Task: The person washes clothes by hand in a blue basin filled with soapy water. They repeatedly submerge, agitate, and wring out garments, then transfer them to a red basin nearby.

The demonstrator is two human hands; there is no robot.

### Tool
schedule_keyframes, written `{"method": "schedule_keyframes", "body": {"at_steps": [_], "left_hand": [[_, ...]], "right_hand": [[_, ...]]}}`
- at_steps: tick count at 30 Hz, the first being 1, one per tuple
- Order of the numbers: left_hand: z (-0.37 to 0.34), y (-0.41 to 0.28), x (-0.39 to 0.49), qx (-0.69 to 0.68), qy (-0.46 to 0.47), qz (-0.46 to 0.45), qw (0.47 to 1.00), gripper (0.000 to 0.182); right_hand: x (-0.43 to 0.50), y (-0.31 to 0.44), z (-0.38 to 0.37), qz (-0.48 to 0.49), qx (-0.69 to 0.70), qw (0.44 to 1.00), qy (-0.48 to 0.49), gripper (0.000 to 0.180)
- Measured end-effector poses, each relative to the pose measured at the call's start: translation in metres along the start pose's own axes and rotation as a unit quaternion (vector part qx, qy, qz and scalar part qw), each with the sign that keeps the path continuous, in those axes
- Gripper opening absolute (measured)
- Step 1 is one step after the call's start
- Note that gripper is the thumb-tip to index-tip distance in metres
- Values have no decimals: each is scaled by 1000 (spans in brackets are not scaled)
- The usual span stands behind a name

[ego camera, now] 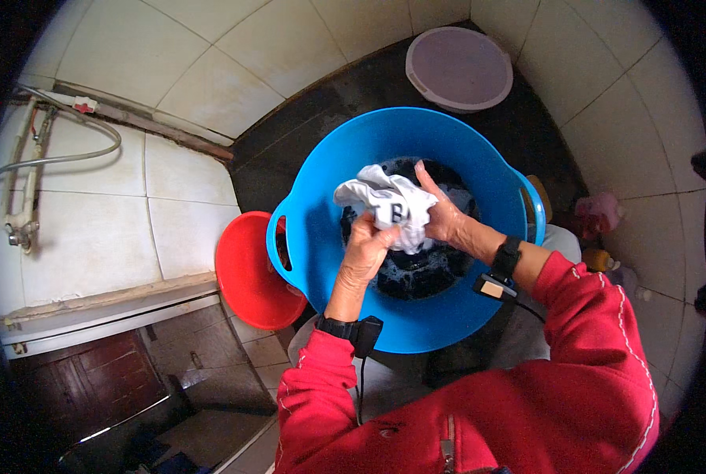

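Note:
A bunched white cloth [397, 204] with dark lettering is held above the inside of a large blue plastic tub [329, 166]. My left hand [367, 246] grips its lower left part, thumb over the fabric. Against the cloth's right side rests my right hand [439, 207], its fingers stretched upward and partly hidden; whether it pinches the fabric is not clear. Dark, sudsy water [415, 275] lies in the bottom of the tub, with dark and some pale material in it.
A red basin [249, 266] stands beside the tub's left handle. Behind the tub is a pale round basin [459, 68]. Several bottles, one pink [599, 212], stand by the right wall. Pipes and a hose [80, 155] run along the left wall.

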State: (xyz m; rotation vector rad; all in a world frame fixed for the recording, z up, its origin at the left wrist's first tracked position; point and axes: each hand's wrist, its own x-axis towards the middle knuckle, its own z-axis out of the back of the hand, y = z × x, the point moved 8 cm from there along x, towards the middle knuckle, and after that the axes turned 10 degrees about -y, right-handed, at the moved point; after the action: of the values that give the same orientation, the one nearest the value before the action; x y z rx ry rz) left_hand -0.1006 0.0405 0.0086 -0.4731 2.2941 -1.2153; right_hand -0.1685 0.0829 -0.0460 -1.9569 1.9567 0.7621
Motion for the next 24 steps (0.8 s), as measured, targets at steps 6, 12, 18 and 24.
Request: {"method": "schedule_keyframes", "body": {"at_steps": [6,12,18,24], "left_hand": [[-3,13,-10,15,-1,77,997,67],[33,15,-2,76,-179,52,980,61],[34,-17,-3,-24,-182,-98,978,56],[26,-39,3,-184,-112,-89,972,57]], "right_hand": [[-11,28,-19,120,-113,984,62,68],[-21,25,-32,221,-364,901,83,77],[-8,28,-11,178,-280,941,-61,42],[-8,32,-12,142,-129,981,-40,56]]}}
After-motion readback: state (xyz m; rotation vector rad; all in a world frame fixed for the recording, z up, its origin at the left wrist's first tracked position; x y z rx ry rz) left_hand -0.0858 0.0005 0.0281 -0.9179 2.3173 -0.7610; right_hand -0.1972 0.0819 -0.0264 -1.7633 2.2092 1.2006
